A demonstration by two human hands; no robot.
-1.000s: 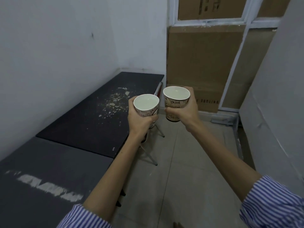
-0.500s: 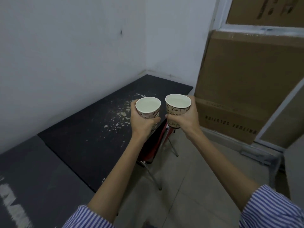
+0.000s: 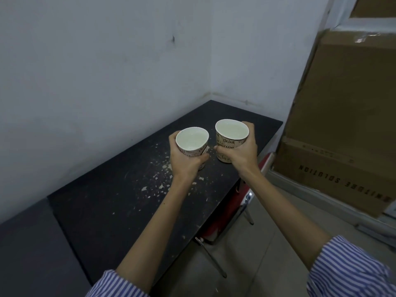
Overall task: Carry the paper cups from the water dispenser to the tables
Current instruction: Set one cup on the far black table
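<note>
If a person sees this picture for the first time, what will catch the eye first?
First, the two full paper cups in the middle: the left hand grips the left cup and the right hand grips the right cup, both above the black table. Next, pale flakes lie scattered on the table. Big cardboard boxes stand at right.

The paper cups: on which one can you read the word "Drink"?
The cup in the right hand, the right cup: "Drink" shows on its side under the rim. On the left cup, in the left hand, the fingers cover most lettering.
</note>
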